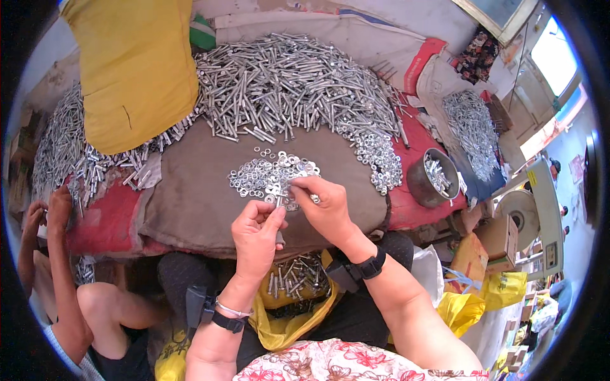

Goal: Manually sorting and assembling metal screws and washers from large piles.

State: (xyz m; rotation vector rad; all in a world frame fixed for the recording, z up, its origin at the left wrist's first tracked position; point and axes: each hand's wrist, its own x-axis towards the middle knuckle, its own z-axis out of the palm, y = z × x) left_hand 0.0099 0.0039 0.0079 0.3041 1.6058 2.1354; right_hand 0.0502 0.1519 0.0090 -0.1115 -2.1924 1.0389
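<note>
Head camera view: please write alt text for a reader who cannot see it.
A person's left hand holds what looks like a bolt, the right hand close beside, near washers on brown cloth; a large heap of bolts lies beyond.

Bolts — behind the washers

Dark printed characters mark the yellow bag at lower left, too small to read.

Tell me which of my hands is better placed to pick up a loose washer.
Probably your right hand: its fingertips are over the washer pile, while your left hand sits nearer you and seems to pinch a bolt. Whether the right holds anything is unclear.
</note>
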